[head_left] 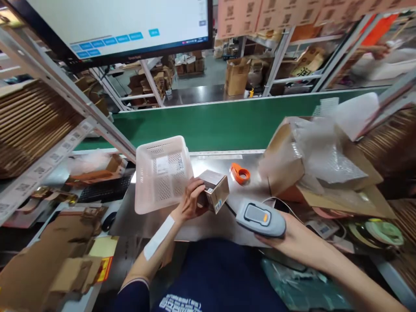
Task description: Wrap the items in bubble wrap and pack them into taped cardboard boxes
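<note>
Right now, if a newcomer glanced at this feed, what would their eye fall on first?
The two hands at centre: the left hand grips a small cardboard box, and the right hand holds a grey scanner close beside it. Next to the box a white plastic basket stands tipped on the steel table, and a green conveyor belt runs across behind.

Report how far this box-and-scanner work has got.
Done: the small box is outside the tipped white basket. In hand: the left hand holds it, the right hand holds the scanner beside it. Left: it is not yet in the open carton.
</note>
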Available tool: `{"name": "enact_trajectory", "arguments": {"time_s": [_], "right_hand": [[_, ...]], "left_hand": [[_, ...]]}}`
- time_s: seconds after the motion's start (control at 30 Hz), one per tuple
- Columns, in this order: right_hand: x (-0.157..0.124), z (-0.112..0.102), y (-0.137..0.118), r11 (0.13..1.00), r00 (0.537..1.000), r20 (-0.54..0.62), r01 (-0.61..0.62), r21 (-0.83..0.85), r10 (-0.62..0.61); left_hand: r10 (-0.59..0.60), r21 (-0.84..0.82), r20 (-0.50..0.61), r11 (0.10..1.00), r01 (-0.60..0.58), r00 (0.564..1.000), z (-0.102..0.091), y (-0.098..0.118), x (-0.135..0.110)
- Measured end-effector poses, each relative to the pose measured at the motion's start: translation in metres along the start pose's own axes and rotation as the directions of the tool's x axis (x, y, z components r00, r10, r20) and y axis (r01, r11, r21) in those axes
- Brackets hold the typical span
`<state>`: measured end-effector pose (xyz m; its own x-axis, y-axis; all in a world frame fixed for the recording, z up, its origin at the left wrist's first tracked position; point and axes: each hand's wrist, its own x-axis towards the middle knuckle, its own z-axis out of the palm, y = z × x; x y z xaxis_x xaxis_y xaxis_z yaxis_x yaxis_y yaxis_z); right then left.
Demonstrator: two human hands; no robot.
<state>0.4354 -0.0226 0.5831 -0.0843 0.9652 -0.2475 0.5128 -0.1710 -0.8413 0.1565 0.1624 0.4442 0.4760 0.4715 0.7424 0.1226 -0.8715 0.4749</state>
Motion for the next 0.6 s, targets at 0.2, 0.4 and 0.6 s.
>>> {"name": "enact_trajectory", "arguments": {"time_s": [0.2, 0.4, 0.6], "right_hand": [[-0.012, 0.001, 0.012, 0.965, 0.987, -0.095, 0.107, -0.240, -0.133], [0.003, 0.027, 0.018, 0.789, 0.964, -0.251, -0.088, -0.608, -0.086], [0.006, 0.044, 0.042, 0.868, 0.951, -0.306, -0.118, -0.482, -0.040]], "left_hand": [[-0.005, 0.308, 0.083, 0.951, -0.021, 0.997, 0.029, 0.027, 0.004], [-0.183, 0.455, 0.133, 0.884, 0.104, 0.974, 0.052, 0.051, 0.014], [-0.392, 0.510, 0.237, 0.829, 0.229, 0.889, 0.065, 0.051, 0.018]]}}
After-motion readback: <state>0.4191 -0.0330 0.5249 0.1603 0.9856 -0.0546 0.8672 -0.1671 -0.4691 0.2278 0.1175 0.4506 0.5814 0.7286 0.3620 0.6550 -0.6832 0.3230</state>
